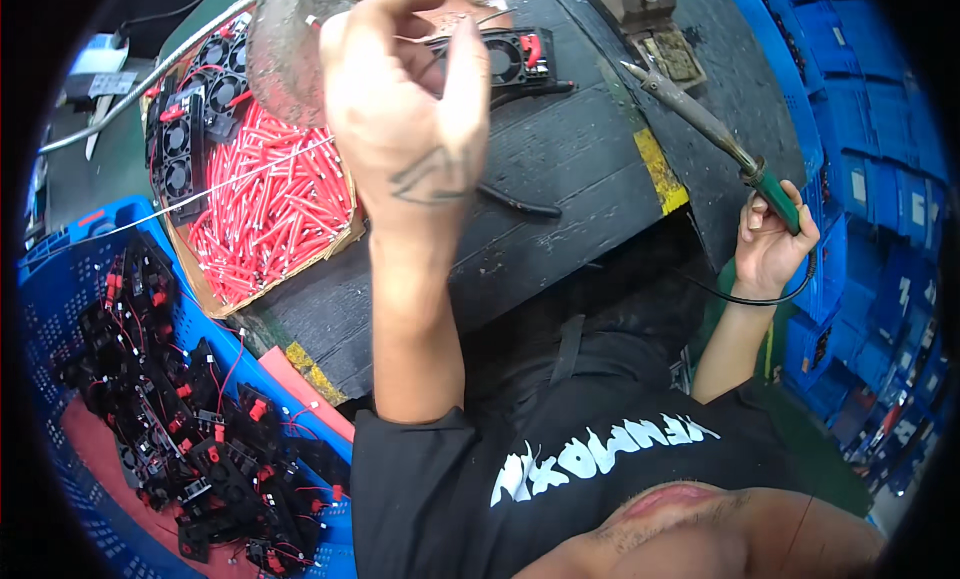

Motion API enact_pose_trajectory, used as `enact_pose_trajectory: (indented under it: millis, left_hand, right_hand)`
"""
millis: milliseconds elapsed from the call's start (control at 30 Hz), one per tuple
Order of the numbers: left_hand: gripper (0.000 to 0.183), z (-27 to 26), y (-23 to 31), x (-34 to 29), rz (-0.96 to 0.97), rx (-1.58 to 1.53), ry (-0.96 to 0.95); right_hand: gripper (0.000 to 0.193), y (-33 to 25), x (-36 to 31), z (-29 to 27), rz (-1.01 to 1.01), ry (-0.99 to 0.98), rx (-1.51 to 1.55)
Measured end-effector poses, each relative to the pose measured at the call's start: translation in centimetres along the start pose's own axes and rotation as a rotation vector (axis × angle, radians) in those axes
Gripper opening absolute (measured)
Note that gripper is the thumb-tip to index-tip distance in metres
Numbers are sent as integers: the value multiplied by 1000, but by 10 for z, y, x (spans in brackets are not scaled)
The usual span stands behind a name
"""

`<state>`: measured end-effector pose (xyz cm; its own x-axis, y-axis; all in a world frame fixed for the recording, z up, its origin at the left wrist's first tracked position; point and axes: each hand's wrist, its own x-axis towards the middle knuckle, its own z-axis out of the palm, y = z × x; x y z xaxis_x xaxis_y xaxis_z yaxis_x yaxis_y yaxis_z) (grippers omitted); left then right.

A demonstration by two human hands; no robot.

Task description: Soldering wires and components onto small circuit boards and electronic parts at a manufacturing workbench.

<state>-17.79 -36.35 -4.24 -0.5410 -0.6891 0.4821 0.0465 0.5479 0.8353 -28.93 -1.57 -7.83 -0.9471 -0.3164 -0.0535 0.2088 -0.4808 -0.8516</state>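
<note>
My right hand (768,241) grips the green handle of a soldering iron (705,125), its tip pointing up and left over the bench. In my left hand (408,114), slightly blurred, the fingers are curled above the bench. A thin silvery solder wire (262,166) runs from the left into that hand, and a short end shows beyond the thumb; the grip itself is partly hidden. Just right of my left fingers lies a black fan unit (515,59) with a red connector, partly covered by the hand. Black cable pieces (520,204) lie nearby.
A cardboard box (225,304) of red tubular pieces (275,199) stands left, with more fan units (178,144) on it. A blue crate (220,354) at lower left holds black assemblies (210,449). A metal stand (640,4) is at the back; blue bins (880,219) line the right.
</note>
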Motion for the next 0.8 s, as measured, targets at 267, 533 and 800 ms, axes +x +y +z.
enact_pose_trajectory:
  millis: [267,533,800]
  left_hand:
    - [23,-30,-5,-3,59,477,-324]
    - [19,-35,11,5,84,751,-272]
    - [31,-8,13,33,382,760,-609]
  right_hand:
    - [47,-6,-24,-18,-4,39,48]
    - [50,17,-34,-8,-2,110,98]
    - [48,33,-42,2,-77,102,78]
